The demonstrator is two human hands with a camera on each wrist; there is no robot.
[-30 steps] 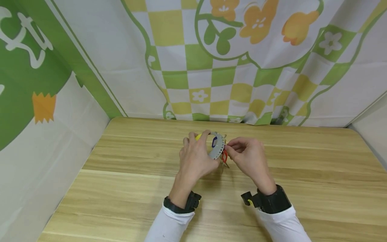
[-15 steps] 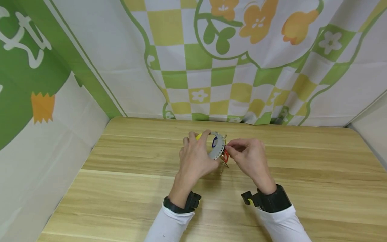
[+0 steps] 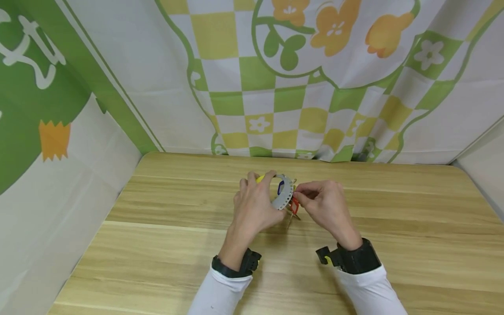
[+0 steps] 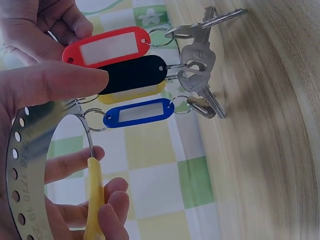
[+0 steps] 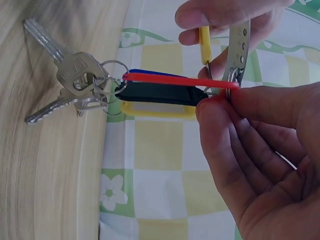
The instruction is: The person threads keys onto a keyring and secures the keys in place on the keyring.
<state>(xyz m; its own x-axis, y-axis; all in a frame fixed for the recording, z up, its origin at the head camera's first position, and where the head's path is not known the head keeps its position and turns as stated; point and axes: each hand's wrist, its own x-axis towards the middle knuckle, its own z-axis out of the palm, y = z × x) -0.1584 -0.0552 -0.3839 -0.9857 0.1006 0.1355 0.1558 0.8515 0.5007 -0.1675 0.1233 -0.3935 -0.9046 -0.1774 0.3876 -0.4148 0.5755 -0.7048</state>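
Note:
My left hand (image 3: pixel 253 203) grips a grey metal key holder (image 3: pixel 282 199), a curved plate with numbered holes and a yellow handle (image 4: pixel 95 200). A red key tag (image 4: pixel 107 47), a black key tag (image 4: pixel 137 74), a yellow key tag (image 5: pixel 160 109) and a blue key tag (image 4: pixel 142 113) hang along the plate's edge. Silver keys (image 4: pixel 200 57) dangle from their lower rings. With thumb and forefinger my right hand (image 3: pixel 324 203) pinches the red tag's end beside the plate, in the right wrist view. The fingertips partly hide the small ring there.
Below both hands lies a wood-grain table (image 3: pixel 177 253). Behind its far edge hangs a checked green, yellow and white curtain (image 3: pixel 260 105). A white and green cloth wall (image 3: pixel 82 175) stands at the left.
Both hands keep nearly the same place and hold. The holder has shifted very slightly, and the red tag and hanging keys have swung a little.

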